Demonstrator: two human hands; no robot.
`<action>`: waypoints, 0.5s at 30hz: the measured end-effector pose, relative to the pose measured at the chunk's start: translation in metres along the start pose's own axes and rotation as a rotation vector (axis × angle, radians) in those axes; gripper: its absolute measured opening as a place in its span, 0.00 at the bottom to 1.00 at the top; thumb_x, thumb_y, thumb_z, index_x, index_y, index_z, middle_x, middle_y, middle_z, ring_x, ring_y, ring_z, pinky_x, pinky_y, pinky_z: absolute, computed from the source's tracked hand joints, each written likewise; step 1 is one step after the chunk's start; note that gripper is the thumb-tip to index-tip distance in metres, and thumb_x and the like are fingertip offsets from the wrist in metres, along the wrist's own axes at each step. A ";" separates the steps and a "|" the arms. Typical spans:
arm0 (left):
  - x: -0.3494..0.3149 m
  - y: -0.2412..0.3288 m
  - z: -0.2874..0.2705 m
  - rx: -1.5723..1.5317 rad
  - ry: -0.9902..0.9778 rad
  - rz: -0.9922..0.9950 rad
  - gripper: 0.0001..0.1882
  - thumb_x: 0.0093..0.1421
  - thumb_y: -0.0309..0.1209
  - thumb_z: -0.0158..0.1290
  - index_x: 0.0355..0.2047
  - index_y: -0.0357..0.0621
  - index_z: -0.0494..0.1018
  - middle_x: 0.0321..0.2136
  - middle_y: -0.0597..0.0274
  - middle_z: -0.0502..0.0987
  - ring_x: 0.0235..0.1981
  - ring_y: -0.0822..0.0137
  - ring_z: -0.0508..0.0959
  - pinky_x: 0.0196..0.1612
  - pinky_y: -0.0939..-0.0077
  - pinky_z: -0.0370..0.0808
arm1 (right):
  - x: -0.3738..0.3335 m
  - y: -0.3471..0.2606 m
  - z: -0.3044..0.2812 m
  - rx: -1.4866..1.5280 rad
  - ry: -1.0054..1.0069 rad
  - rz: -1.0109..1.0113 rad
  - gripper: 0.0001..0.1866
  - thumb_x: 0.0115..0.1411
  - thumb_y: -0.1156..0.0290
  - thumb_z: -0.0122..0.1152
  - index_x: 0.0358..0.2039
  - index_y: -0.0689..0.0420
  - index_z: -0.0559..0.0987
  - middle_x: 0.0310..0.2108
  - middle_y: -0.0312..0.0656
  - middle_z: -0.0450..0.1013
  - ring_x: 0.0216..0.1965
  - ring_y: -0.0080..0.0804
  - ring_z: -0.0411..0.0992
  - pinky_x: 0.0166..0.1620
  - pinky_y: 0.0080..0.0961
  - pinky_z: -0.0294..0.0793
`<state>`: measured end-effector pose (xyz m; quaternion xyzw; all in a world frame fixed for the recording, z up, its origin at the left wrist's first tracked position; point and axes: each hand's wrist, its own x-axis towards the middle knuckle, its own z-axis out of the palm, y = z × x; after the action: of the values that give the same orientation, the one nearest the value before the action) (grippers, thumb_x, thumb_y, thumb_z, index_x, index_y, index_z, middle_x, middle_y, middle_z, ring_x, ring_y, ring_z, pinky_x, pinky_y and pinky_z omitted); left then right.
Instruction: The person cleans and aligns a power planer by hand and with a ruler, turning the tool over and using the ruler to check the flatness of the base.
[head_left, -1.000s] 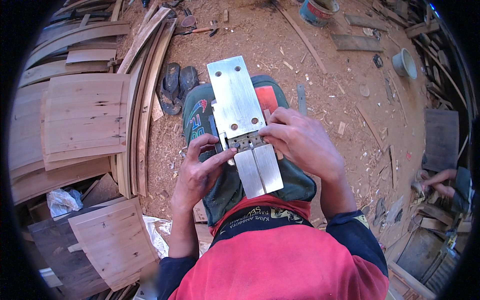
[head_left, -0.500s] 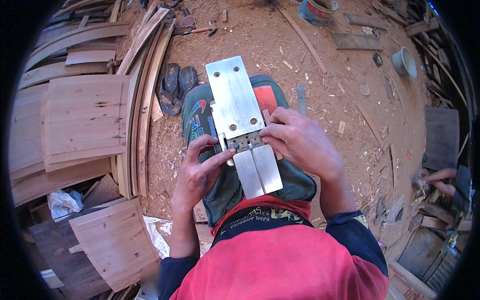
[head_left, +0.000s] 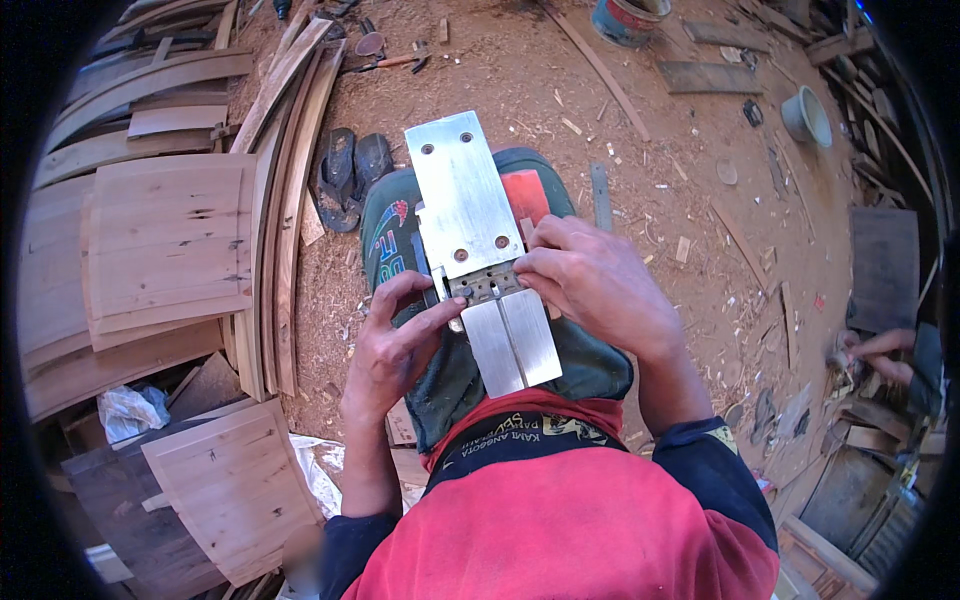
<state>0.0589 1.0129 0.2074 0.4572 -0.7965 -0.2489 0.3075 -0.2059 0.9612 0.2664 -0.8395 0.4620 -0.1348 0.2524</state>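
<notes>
An electric hand planer [head_left: 465,200] lies upside down across my lap, its bare metal sole facing up. Four screw heads dot the longer far plate, and a groove runs along the shorter near plate [head_left: 513,343]. Between the plates, the cutter drum [head_left: 484,287] with its bolts and slots is exposed. My left hand [head_left: 390,345] grips the planer's left side, index fingertip touching the drum near a bolt. At the drum's right end, my right hand [head_left: 605,290] is closed in a pinch; whether a small part sits between those fingertips is hidden.
Wooden panels [head_left: 170,240] and long boards [head_left: 270,250] are stacked on my left. Sandals [head_left: 355,165] and a hammer [head_left: 400,62] lie ahead on the shaving-strewn ground. Buckets [head_left: 806,118] stand at the far right. Another person's arm [head_left: 885,350] shows at the right edge.
The planer and both hands appear very slightly farther left, as the whole view has shifted a little. Both hands keep the same hold at the drum.
</notes>
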 end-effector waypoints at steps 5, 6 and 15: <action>-0.001 -0.001 0.000 0.006 0.009 0.006 0.26 0.45 0.14 0.62 0.46 0.52 0.81 0.48 0.54 0.70 0.49 0.55 0.77 0.48 0.64 0.80 | 0.000 -0.001 0.001 -0.005 -0.001 0.000 0.07 0.56 0.69 0.65 0.34 0.58 0.82 0.35 0.40 0.72 0.42 0.39 0.74 0.44 0.35 0.74; -0.001 -0.001 0.000 0.007 0.007 0.006 0.26 0.45 0.15 0.63 0.46 0.53 0.81 0.48 0.54 0.70 0.49 0.55 0.77 0.48 0.64 0.80 | 0.000 -0.001 0.001 -0.006 -0.005 0.003 0.07 0.56 0.69 0.65 0.34 0.58 0.82 0.35 0.40 0.72 0.42 0.39 0.74 0.44 0.35 0.74; 0.001 0.004 -0.003 0.011 -0.007 -0.007 0.27 0.46 0.15 0.62 0.47 0.53 0.81 0.49 0.54 0.69 0.49 0.56 0.77 0.49 0.64 0.80 | 0.000 0.001 -0.001 -0.010 0.020 0.011 0.08 0.56 0.68 0.66 0.34 0.56 0.83 0.34 0.39 0.73 0.41 0.38 0.74 0.42 0.34 0.74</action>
<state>0.0590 1.0135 0.2123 0.4609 -0.7975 -0.2471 0.3010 -0.2068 0.9606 0.2664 -0.8368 0.4696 -0.1397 0.2443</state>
